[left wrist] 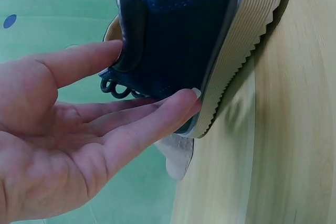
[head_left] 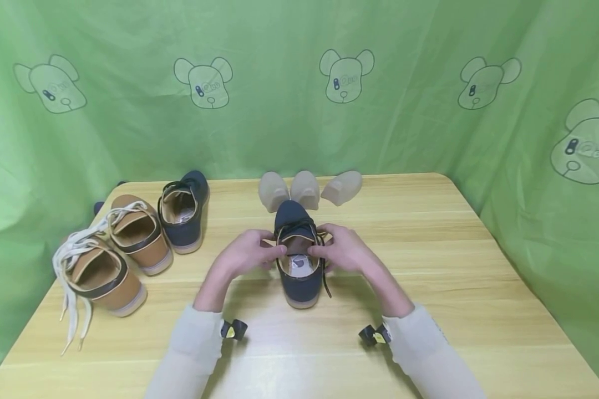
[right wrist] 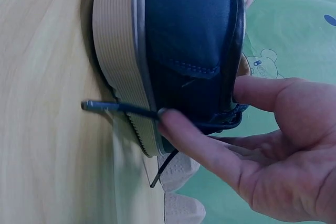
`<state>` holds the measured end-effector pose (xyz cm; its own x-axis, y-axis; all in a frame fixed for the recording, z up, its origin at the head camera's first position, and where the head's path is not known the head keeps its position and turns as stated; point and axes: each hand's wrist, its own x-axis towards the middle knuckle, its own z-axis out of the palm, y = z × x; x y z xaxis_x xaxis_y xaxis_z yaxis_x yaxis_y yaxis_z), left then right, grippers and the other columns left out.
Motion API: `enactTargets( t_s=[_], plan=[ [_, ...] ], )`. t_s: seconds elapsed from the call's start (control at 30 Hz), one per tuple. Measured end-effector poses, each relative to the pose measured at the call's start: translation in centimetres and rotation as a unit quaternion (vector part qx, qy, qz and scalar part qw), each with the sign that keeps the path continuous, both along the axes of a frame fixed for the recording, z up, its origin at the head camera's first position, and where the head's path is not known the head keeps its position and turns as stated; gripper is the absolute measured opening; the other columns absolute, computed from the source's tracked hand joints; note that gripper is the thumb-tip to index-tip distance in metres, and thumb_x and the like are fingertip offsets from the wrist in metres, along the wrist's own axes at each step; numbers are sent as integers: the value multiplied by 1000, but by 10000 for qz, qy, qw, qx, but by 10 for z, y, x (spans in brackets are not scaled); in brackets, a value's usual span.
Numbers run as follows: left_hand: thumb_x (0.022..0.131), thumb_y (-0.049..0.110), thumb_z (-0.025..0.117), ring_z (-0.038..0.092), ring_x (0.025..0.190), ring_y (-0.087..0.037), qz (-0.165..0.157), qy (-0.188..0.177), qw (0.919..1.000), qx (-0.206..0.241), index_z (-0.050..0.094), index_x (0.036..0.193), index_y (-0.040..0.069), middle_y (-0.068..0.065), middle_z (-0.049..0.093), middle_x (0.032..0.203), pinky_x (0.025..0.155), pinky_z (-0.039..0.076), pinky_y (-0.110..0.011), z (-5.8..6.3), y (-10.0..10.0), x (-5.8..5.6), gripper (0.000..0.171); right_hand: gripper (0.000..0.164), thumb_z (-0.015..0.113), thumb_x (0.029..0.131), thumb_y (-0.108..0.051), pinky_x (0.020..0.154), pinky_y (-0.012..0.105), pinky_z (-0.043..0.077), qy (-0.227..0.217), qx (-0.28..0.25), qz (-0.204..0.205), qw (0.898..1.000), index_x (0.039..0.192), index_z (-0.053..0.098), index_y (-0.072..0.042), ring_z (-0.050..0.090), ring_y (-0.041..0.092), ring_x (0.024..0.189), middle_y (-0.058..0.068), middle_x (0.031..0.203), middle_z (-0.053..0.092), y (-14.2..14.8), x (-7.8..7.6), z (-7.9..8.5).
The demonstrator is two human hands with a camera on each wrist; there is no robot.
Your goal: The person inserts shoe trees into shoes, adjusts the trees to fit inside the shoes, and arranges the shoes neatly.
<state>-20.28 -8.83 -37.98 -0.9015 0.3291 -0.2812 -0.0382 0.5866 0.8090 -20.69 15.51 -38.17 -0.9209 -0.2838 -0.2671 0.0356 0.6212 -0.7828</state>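
A navy lace-up shoe (head_left: pixel 301 289) stands on the table with its heel towards me and its opening showing a pale insole. On its left side, my left hand (head_left: pixel 247 254) holds it, thumb at the collar and fingers along the outer side (left wrist: pixel 178 40). My right hand (head_left: pixel 345 250) grips the opposite side the same way, thumb at the collar edge. A dark shoelace (right wrist: pixel 134 109) hangs past the right fingers, its tip loose. Just beyond the toe lie three pale grey toe-shaped inserts, a left one (head_left: pixel 273 190), a middle one (head_left: pixel 304 187) and a right one (head_left: pixel 343 187).
Left on the wooden table (head_left: pixel 444 277) stand another navy shoe (head_left: pixel 187 233) and two tan shoes, one farther (head_left: pixel 152 252) and one nearer (head_left: pixel 122 296), with long white laces (head_left: pixel 70 260). A green curtain (head_left: pixel 279 133) hangs behind and at both sides.
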Motion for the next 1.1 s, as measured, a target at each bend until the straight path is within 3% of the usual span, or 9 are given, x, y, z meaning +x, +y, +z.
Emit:
enactTargets(
  t_s=[0.2,0.37,0.53,0.63,0.93,1.1],
  plan=[
    [97,37,67,75,81,-23,181,42,9998,78,64,132,6,-9,77,99,98,54,-48,-2,3,-1,46,66,71,94,-23,75,43,63,-8,-101,-44,9999,151,43,-4,75,26,75,25,115,70,-1,1,-1],
    [97,32,67,76,82,-24,294,-189,9982,481,55,141,3,-15,74,113,95,57,-44,-6,5,-3,54,64,67,92,-15,75,44,64,4,-287,-114,9995,151,44,-3,75,23,74,25,111,71,-3,2,-3],
    [97,23,68,76,85,-27,422,-523,9909,1167,43,149,0,-23,69,123,92,60,-41,-10,3,-5,62,62,65,90,-13,72,44,63,118,-242,-189,9995,148,46,-1,74,22,68,23,104,73,-5,1,-3],
    [96,19,69,76,90,-27,503,-529,9882,1349,42,149,-2,-25,67,125,89,61,-39,-11,3,-7,63,60,65,90,-12,71,44,63,187,-209,-209,9994,146,48,0,73,21,66,22,100,72,-6,1,-3],
    [90,9,64,75,94,-26,571,-132,9912,1185,53,141,-4,-21,72,118,86,62,-35,-12,5,-7,54,56,63,91,-13,70,44,62,281,-114,-224,9993,144,50,-1,73,21,65,20,98,72,-7,0,-3],
    [89,9,64,75,88,-24,675,-79,9916,1102,55,139,-4,-20,73,114,86,61,-36,-11,7,-6,52,55,62,90,-14,62,34,59,449,71,-189,9988,142,51,0,72,23,66,17,96,72,-7,1,-3]
  ],
)
